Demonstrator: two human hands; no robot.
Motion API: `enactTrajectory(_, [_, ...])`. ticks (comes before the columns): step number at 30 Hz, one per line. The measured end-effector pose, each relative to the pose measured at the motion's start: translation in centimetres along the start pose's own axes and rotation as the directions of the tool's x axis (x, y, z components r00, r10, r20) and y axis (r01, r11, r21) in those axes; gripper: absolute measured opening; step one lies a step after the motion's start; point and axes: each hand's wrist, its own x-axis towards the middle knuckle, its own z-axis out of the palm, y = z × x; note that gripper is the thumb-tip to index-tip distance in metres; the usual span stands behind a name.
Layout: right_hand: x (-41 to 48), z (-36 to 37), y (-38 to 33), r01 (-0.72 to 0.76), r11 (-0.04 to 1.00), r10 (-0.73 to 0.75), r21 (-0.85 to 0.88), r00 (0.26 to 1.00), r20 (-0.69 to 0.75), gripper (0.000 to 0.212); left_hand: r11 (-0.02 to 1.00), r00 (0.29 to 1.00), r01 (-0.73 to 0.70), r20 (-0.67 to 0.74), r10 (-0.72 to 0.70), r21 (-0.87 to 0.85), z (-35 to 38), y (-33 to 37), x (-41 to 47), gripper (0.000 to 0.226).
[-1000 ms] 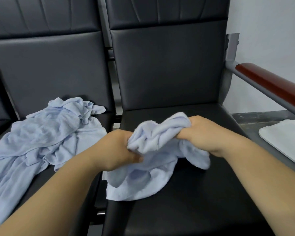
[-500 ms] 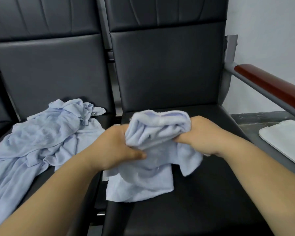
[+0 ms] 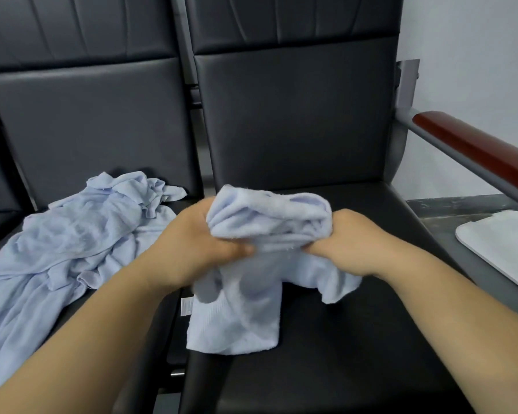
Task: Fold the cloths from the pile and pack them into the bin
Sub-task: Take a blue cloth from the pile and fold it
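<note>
Both hands hold one light blue cloth (image 3: 269,225) above the black seat (image 3: 356,354) of the right-hand chair. The left hand (image 3: 201,243) grips the left end of the gathered bundle, with the thumb across the front and the fingers hidden behind the fabric. The right hand (image 3: 353,243) grips the right end, fingers curled into the folds. The hands are close together, with the bundle between them.

Change over the last second: the cloth was a loose crumple held low, much of it lying on the seat. It is now raised, and its upper layers are gathered into a thick roll running from hand to hand. The lower part hangs free and reaches the front left edge of the seat. A shorter tail hangs below the right wrist. A white label (image 3: 186,307) shows at the hanging left edge.

Meaning for the task: the cloth appears to be under search for an edge or corner and is not yet folded. No flat fold is visible. The next step probably requires moving the hands apart to open the cloth.

The pile (image 3: 72,240) of unfolded cloths lies on the neighbouring seat (image 3: 3,228) to the left, apart from the hands. The bin cannot be identified. A white flat object (image 3: 503,252) lies at the right edge, below the armrest (image 3: 476,150); whether it belongs to the bin cannot be told.
</note>
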Motion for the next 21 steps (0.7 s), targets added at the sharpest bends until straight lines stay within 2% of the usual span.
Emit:
enactTrajectory(2, [-0.4,-0.8,0.0,-0.021,0.972,0.026,0.235,1.000,-0.016,0.027,0.958,0.997,0.072,0.017,-0.080,0.277,-0.1,-1.0,-0.1,0.025])
enactTrajectory(3, [-0.7,-1.0,-0.1,-0.016,0.942,0.017,0.334,1.000,0.001,0.024,0.937,0.991,0.124,0.000,-0.132,0.327,-0.1,-1.4,-0.2,0.025])
enactTrajectory(6, [-1.5,-1.0,-0.6,0.047,0.829,-0.090,0.557,0.995,0.049,0.004,0.945,0.983,0.181,-0.085,-0.164,0.272,-0.3,-1.9,-0.2,0.019])
enactTrajectory(8, [-1.5,-1.0,-0.5,0.036,0.792,-0.141,0.609,0.982,0.125,0.023,0.987,0.988,0.146,-0.068,-0.141,0.069,-0.5,-1.4,-0.2,0.017])
enactTrajectory(9, [-1.3,-1.0,-0.3,0.030,0.844,-0.136,0.535,0.978,0.159,0.027,0.991,0.988,0.131,-0.072,-0.134,-0.037,-0.4,-1.2,-0.3,0.019])
enactTrajectory(11, [-1.0,-0.7,-0.2,0.047,0.985,-0.074,0.166,0.983,0.166,0.026,0.963,0.981,0.109,-0.132,-0.144,-0.246,-0.4,-0.8,-0.2,0.017])
enactTrajectory(12, [-0.8,-0.6,-0.2,0.040,0.999,-0.041,0.007,0.988,0.146,0.024,0.936,0.980,0.094,-0.136,-0.148,-0.341,-0.3,-0.5,-0.1,0.019])
enactTrajectory(13, [-0.7,-0.5,-0.2,0.037,0.996,-0.029,-0.077,0.994,0.106,0.025,0.915,0.983,0.097,-0.105,-0.149,-0.391,-0.2,-0.1,-0.1,0.022])
enactTrajectory(14, [-0.6,-0.4,-0.3,0.037,0.996,-0.033,-0.085,0.998,0.053,0.026,0.926,0.989,0.103,-0.062,-0.134,-0.362,-0.3,0.1,-0.1,0.020])
enactTrajectory(16, [-0.5,-0.7,-0.1,0.019,0.992,-0.017,0.126,1.000,-0.013,0.030,0.994,0.994,0.110,0.004,-0.110,-0.014,-0.7,-0.1,-0.3,0.018])
enactTrajectory(17, [-0.5,-0.9,-0.1,0.013,0.967,-0.009,0.254,1.000,-0.020,0.029,0.974,0.991,0.131,0.006,-0.134,0.183,-0.7,-0.3,-0.4,0.022])
enactTrajectory(18, [-0.8,-1.2,-0.1,0.021,0.944,-0.016,0.331,1.000,-0.016,0.025,0.943,0.986,0.165,-0.020,-0.167,0.289,-0.5,-0.6,-0.4,0.023])
enactTrajectory(19, [-1.0,-1.4,-0.2,0.041,0.921,-0.043,0.388,0.999,-0.005,0.019,0.937,0.980,0.201,-0.062,-0.191,0.287,-0.4,-0.8,-0.4,0.021])
enactTrajectory(21, [-1.5,-1.8,-0.3,0.071,0.850,-0.114,0.522,0.992,0.051,0.020,0.962,0.968,0.235,-0.124,-0.218,0.142,-0.5,-0.8,-0.5,0.007])
